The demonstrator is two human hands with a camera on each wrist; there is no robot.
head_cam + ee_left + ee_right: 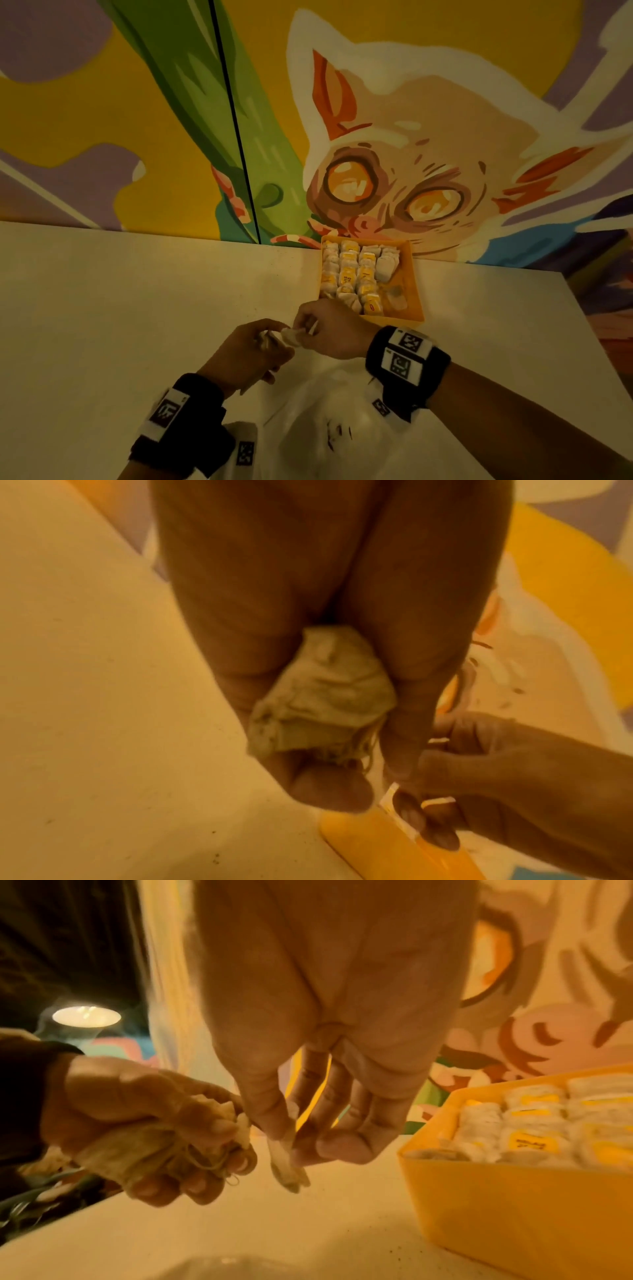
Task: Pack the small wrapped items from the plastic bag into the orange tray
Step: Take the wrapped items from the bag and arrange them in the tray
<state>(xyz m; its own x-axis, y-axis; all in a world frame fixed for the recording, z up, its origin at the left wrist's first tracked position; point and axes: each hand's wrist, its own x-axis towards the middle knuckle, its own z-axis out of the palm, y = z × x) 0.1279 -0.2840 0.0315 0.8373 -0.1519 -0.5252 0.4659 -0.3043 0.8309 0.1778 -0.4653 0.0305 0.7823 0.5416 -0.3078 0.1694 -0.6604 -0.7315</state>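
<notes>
Head view: I am holding both hands together over the pale speckled tabletop (102, 308), just at 6 o'clock of the rectangular orange plastic tray (416, 294). My left hand (246, 353) is curling round a small crumpled off-white wrapped item (290, 335); my right hand (329, 332) is meeting it fingertip to fingertip. The tray is sitting against the painted cat mural (411, 154) at 12 o'clock, holding rows of white packets with yellow labels (352, 274). The crinkled clear plastic bag (329, 421) is lying at 6 o'clock, under my wrists.

Left wrist view: my left fingers (329, 791) are closing on the wrapped item (318, 696), its thin string loops (363, 750) trailing at 5 o'clock. My right hand (496, 772) is pinching a small white paper tag (394, 799) above the tray rim (377, 845).

Right wrist view: my right thumb and fingers (346, 1145) are pinching a pale flat paper tab (287, 1167), hanging down. At 9 o'clock my left hand (137, 1123) is gripping the bunched item (137, 1150). The tray (514, 1204) is standing at 3 o'clock, nearly full.
</notes>
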